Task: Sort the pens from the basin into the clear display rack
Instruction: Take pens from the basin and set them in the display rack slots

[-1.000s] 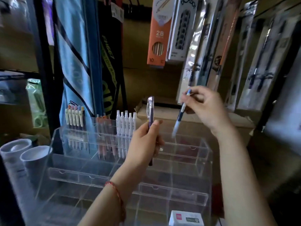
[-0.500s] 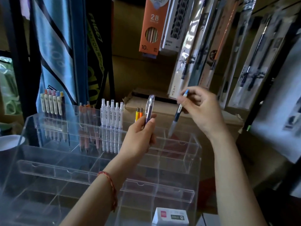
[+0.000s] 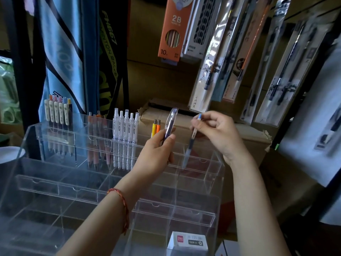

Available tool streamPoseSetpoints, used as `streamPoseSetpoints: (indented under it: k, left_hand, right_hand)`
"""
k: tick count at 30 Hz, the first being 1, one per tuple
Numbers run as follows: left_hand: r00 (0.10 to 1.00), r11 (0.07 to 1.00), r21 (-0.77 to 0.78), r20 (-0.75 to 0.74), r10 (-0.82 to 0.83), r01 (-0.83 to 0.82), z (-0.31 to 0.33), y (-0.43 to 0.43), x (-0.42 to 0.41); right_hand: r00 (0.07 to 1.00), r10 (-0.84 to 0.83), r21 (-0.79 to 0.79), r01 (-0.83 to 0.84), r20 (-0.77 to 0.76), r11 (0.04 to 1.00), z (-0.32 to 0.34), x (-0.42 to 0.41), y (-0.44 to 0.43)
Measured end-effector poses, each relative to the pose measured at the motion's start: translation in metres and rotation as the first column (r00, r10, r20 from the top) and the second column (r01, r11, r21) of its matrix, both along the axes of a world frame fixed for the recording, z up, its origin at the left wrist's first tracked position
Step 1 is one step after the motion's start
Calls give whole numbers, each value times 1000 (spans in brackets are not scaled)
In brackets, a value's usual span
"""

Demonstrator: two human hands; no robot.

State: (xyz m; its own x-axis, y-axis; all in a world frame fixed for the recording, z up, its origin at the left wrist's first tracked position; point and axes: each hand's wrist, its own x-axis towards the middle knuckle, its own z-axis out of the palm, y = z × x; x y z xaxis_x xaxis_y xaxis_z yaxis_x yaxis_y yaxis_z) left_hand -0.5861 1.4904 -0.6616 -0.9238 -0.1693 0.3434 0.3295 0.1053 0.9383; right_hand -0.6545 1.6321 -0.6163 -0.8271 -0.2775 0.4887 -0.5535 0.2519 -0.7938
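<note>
Clear display rack [image 3: 55,185]: back row part-filled. From its left corner stand cream pens [image 3: 57,113], pink-barrelled pens [image 3: 97,141], white pens [image 3: 125,130] and a yellow-and-orange pair [image 3: 156,128]. The lower tiers are yet to take pens.
Left hand [image 3: 156,150]: fingers curled round a purple pen [image 3: 170,122], held upright over the back row.
Right hand [image 3: 219,133]: fingertips pinch a blue-capped pen [image 3: 191,141], tip down toward the row's right end, seemingly not yet seated.
Basin: out of view, so the remainder is unknown.
</note>
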Motion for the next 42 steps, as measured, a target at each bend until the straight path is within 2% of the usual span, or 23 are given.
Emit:
streamPoseSetpoints:
  k: [2, 10, 15, 19, 23, 25, 26, 28, 30, 31, 33, 36, 42]
  left_hand:
    - [1000, 1000, -11, -8, 9, -9, -1, 0, 0]
    - [999, 998, -38, -23, 50, -50, -3, 2, -1]
    - [999, 999, -32, -9, 32, -32, -4, 2, 0]
    - [1000, 999, -23, -4, 23, -23, -2, 2, 2]
    - [999, 999, 23, 32, -30, 30, 1, 1, 4]
    - [998, 995, 97, 42, -39, 35, 3, -1, 6]
    - [999, 989, 142, 35, -37, 32, 4, -2, 7]
    - [1000, 983, 185, 2, -17, 16, 7, -5, 10]
    - [999, 983, 186, -42, -2, 9, 10, -8, 12]
    - [998, 981, 192, -58, -3, 14, 12, -8, 12]
    - [997, 976, 214, -69, -23, 37, 14, -9, 12]
    - [995, 965, 248, -66, -71, 85, 17, -9, 13]
    - [996, 974, 216, -78, -44, 60, 18, -4, 16]
  right_hand:
    - [999, 34, -96, -32, 27, 995, 4, 2, 2]
    - [998, 68, -54, -67, 11, 996, 4, 5, 1]
    - [996, 51, 229, -65, 70, 971, -3, 4, -1]
    - [995, 47, 235, -67, 89, 970, -1, 4, -1]
    - [989, -2, 392, -57, 150, 918, 1, 5, -2]
    - [988, -16, 414, -51, 156, 909, 4, 7, -1]
    - [993, -20, 399, -28, 115, 917, 7, 9, 0]
    - [997, -53, 330, 71, -63, 941, 14, 13, 1]
    - [965, -92, 189, 141, -247, 972, 23, 20, -2]
    - [955, -89, 124, 128, -283, 984, 27, 24, -5]
    - [963, -30, 85, 54, -267, 995, 32, 32, -14]
    - [976, 122, 118, -102, -180, 988, 31, 38, -26]
    - [969, 237, -77, -243, -77, 967, 28, 38, -35]
